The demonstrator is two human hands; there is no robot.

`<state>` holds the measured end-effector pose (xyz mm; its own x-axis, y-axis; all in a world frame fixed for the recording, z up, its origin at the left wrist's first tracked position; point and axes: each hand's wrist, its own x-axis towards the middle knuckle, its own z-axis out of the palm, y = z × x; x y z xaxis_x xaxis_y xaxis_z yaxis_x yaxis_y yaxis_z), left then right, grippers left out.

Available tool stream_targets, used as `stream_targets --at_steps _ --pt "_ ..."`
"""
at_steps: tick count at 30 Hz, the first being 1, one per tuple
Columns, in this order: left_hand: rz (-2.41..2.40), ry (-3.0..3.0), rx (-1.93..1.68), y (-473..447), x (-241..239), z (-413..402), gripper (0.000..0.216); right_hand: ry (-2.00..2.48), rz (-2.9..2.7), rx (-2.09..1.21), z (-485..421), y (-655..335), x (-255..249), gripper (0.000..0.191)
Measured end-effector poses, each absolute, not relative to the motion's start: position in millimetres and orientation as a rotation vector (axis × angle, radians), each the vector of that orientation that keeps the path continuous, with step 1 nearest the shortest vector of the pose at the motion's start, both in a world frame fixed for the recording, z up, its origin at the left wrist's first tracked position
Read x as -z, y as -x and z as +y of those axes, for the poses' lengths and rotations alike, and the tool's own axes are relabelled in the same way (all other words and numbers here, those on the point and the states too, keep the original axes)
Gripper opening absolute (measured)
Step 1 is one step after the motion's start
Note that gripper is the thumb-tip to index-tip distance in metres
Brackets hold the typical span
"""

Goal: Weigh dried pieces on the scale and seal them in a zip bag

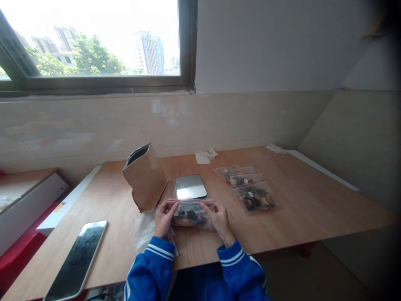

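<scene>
Between my two hands is a clear zip-lock bag (192,218) with a red-lined top edge and dark and light dried pieces inside. My left hand (164,218) pinches the left end of its zip strip, thumb on top. At the right end, my right hand (221,219) grips the same strip with thumb and fingers. Just beyond the bag lies a flat square scale with a silvery top (190,187). Beneath and beside my left wrist are empty clear plastic bags (142,232). What the dried pieces are, I cannot tell for certain.
An open brown paper bag (146,179) stands left of the scale. Several filled zip-lock bags (257,196) lie to the right. A large smartphone (78,259) rests at the table's left front. Crumpled whitish scraps (210,154) sit by the wall. The wooden table (307,196) ends close to my body.
</scene>
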<state>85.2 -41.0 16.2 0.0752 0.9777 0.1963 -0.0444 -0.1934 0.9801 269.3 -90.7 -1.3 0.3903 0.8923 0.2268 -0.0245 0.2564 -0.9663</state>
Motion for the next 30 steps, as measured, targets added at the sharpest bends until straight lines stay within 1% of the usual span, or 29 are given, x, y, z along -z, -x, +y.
stream_targets --at_steps 7,9,13,16,19,24,30 --pt "1.006 -1.358 -1.292 -83.9 -13.9 -39.5 0.024 1.113 -1.016 -0.727 -91.8 -269.2 -2.3 0.021" --pt "1.009 -1.354 -1.284 -84.1 -15.1 -40.3 0.024 1.086 -0.984 -0.772 -91.5 -268.1 -1.2 0.022" --pt "0.978 -1.312 -1.265 -85.4 -17.4 -43.2 0.025 1.003 -0.907 -0.972 -92.2 -266.0 -0.2 0.026" --pt "0.937 -1.330 -1.241 -86.7 -18.9 -45.0 0.026 0.953 -0.891 -1.024 -93.2 -265.5 -0.9 0.029" --pt "0.945 -1.359 -1.239 -87.6 -20.3 -45.8 0.025 0.951 -0.908 -1.040 -92.8 -266.0 1.3 0.032" --pt "0.967 -1.369 -1.208 -87.6 -20.0 -45.2 0.023 0.988 -0.957 -1.010 -91.4 -267.2 7.3 0.028" --pt "0.988 -1.392 -1.235 -86.1 -18.3 -43.8 0.022 1.016 -0.983 -0.942 -92.1 -266.2 1.3 0.027"
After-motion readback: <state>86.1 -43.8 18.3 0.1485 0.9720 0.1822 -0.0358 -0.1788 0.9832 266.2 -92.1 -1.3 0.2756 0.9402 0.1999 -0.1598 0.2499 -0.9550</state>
